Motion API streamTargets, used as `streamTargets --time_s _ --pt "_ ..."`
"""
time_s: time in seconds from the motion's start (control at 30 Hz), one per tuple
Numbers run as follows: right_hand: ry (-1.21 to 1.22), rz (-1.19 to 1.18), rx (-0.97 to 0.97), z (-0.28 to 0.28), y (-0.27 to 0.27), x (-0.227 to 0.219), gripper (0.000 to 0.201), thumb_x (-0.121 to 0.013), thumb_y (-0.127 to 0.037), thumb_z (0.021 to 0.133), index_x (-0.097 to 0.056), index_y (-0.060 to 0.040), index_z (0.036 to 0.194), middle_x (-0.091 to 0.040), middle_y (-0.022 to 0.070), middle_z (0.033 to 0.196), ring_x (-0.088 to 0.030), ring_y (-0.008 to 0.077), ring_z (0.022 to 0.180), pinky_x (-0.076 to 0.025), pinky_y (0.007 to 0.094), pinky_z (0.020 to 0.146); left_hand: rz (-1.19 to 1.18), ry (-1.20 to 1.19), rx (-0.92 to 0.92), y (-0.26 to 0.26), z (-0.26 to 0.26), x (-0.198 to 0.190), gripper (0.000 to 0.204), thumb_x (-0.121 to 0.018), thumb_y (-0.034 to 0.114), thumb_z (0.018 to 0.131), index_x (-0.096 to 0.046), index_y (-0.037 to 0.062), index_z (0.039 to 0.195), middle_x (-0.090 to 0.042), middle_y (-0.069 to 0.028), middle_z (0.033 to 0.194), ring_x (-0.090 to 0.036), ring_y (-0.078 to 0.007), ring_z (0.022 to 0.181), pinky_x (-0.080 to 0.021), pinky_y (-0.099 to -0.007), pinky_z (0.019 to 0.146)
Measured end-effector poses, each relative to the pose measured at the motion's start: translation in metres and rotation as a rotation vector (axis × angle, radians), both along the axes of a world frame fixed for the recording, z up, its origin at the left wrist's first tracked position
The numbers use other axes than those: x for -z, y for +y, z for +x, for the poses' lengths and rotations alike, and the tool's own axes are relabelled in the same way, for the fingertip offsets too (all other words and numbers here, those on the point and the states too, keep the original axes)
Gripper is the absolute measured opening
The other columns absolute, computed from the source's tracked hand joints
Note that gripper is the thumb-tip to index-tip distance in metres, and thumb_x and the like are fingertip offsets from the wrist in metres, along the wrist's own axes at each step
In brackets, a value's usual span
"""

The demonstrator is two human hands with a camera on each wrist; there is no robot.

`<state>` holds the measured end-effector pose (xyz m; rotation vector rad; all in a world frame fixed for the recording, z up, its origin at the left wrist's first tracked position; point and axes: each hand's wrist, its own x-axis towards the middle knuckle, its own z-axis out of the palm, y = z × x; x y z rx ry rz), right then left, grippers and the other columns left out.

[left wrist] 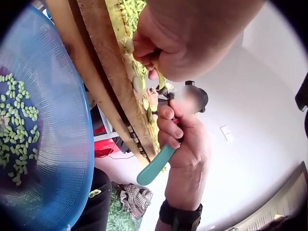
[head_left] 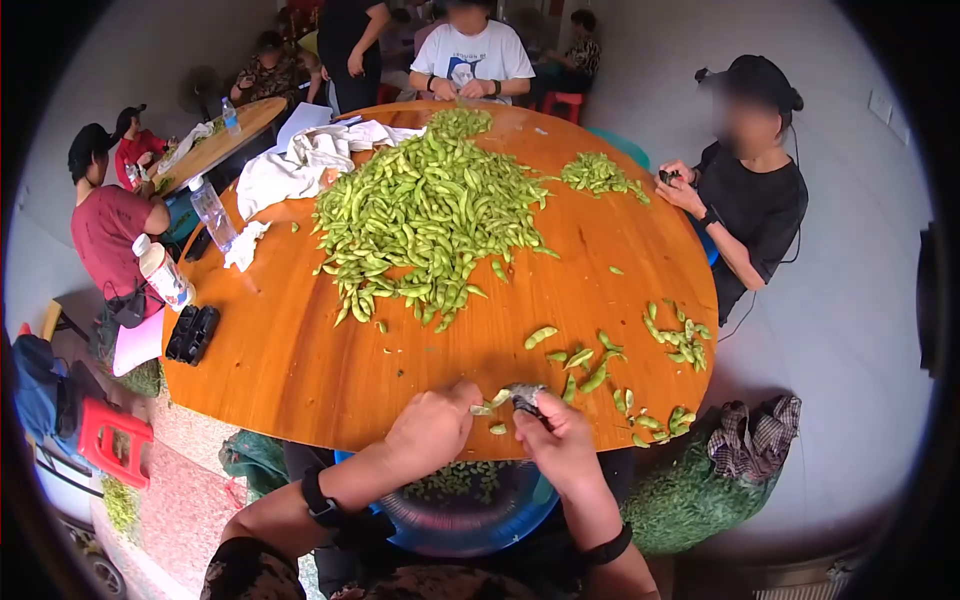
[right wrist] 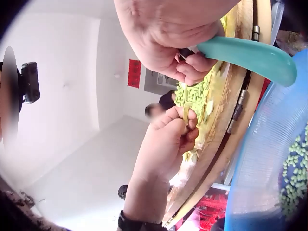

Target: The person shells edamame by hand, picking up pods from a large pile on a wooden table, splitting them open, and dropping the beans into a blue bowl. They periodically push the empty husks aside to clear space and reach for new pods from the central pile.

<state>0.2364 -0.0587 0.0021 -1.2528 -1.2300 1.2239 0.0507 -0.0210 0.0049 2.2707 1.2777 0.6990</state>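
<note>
The left hand pinches a green pod between thumb and curled fingers, over the near edge of the wooden table. The right hand grips a tool with its fingers wrapped round the teal handle, the tool's head close to that pod. The 2 wrist views show this handle, which the head view hides behind the hand.

Only the head view takes in the whole heap of pods, the loose pods right of the hands, and the person in black at the right. The left wrist view looks clearly into the blue basin, below the table edge, where shelled beans lie. The right wrist view adds a red sheet on the wall; its marks are unreadable. Lettering on the white T-shirt and the label of the white-capped bottle are too small to read.
</note>
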Motion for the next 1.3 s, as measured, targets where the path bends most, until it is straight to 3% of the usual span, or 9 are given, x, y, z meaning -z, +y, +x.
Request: streamTargets --time_s 0.2,0.33,0.53,0.6,0.7,0.8,0.9,0.97,1.3 --pt "-0.269 0.250 0.206 0.034 0.013 0.002 0.019 -0.057 -0.003 0.088 -0.063 -0.0034 0.106 -0.057 0.0011 0.068 -0.049 0.0055 0.062 -0.043 0.0239 0.057 0.216 -0.007 0.167 0.032 -0.017 -0.010 0.015 -0.057 0.003 0.078 -0.059 0.0037 0.093 -0.062 -0.0178 0.090 -0.061 -0.0371 0.087 -0.050 -0.0438 0.077" --pt "-0.600 0.234 0.327 0.056 0.015 -0.003 0.012 -0.056 -0.006 0.087 -0.058 0.0010 0.096 -0.057 0.0215 0.068 -0.058 0.0357 0.060 -0.046 0.0361 0.056 0.428 0.163 -0.145 0.070 -0.028 -0.021 0.020 -0.059 0.002 0.076 -0.062 0.0020 0.096 -0.058 -0.0179 0.097 -0.061 -0.0347 0.090 -0.050 -0.0403 0.080" --pt "-0.540 0.298 0.269 0.047 0.014 -0.004 0.011 -0.056 -0.004 0.087 -0.056 0.0025 0.096 -0.057 0.0234 0.073 -0.058 0.0389 0.066 -0.046 0.0370 0.059 0.320 0.236 -0.280 0.135 -0.048 0.006 0.019 -0.061 0.005 0.079 -0.061 0.0008 0.098 -0.055 -0.0191 0.098 -0.062 -0.0387 0.080 -0.052 -0.0447 0.070" --pt "-0.510 0.271 0.233 0.040 0.012 -0.006 0.014 -0.056 -0.003 0.087 -0.057 0.0023 0.100 -0.059 0.0227 0.077 -0.061 0.0369 0.070 -0.048 0.0353 0.062 0.354 0.282 -0.277 0.131 -0.048 0.000 0.018 -0.061 0.006 0.080 -0.060 0.0018 0.098 -0.054 -0.0192 0.099 -0.062 -0.0391 0.076 -0.053 -0.0445 0.070" --pt "-0.385 0.372 0.159 0.028 0.012 -0.001 0.014 -0.055 -0.005 0.091 -0.059 -0.0011 0.104 -0.055 0.0003 0.067 -0.050 0.0068 0.059 -0.042 0.0227 0.055 0.272 0.128 -0.255 0.089 -0.029 -0.030 0.015 -0.062 0.007 0.082 -0.059 0.0008 0.096 -0.060 -0.0204 0.093 -0.062 -0.0391 0.078 -0.052 -0.0446 0.070" --pt "-0.230 0.195 0.030 0.013 0.011 -0.004 0.024 -0.056 -0.004 0.088 -0.057 0.0011 0.112 -0.060 0.0167 0.080 -0.060 0.0199 0.070 -0.049 0.0291 0.068 0.207 -0.084 -0.171 0.053 -0.017 -0.023 0.021 -0.061 0.004 0.083 -0.060 0.0004 0.104 -0.064 -0.0215 0.086 -0.063 -0.0387 0.081 -0.052 -0.0431 0.072" --pt "-0.069 0.032 -0.029 -0.005 0.013 -0.008 0.020 -0.057 -0.006 0.089 -0.058 0.0009 0.109 -0.058 0.0078 0.075 -0.055 0.0108 0.069 -0.047 0.0270 0.064 0.044 -0.261 -0.050 0.032 -0.012 -0.010 0.035 -0.060 0.000 0.082 -0.059 0.0018 0.117 -0.063 -0.0200 0.088 -0.062 -0.0371 0.078 -0.051 -0.0398 0.072" --pt "-0.010 -0.008 -0.099 -0.013 0.014 -0.005 0.018 -0.056 -0.009 0.091 -0.058 0.0009 0.106 -0.057 0.0031 0.072 -0.053 0.0079 0.068 -0.045 0.0251 0.061 -0.040 -0.267 0.047 0.018 -0.009 -0.009 0.045 -0.054 -0.008 0.085 -0.053 0.0022 0.129 -0.057 -0.0091 0.085 -0.060 -0.0115 0.062 -0.050 -0.0258 0.058" --pt "0.082 -0.061 -0.095 -0.030 0.005 0.008 0.018 -0.055 -0.006 0.092 -0.058 0.0000 0.108 -0.056 0.0013 0.076 -0.051 0.0070 0.069 -0.044 0.0237 0.062 -0.189 -0.488 -0.005 0.001 -0.005 0.015 0.040 -0.054 -0.008 0.087 -0.056 0.0031 0.126 -0.063 -0.0043 0.090 -0.062 -0.0075 0.067 -0.052 -0.0215 0.062"
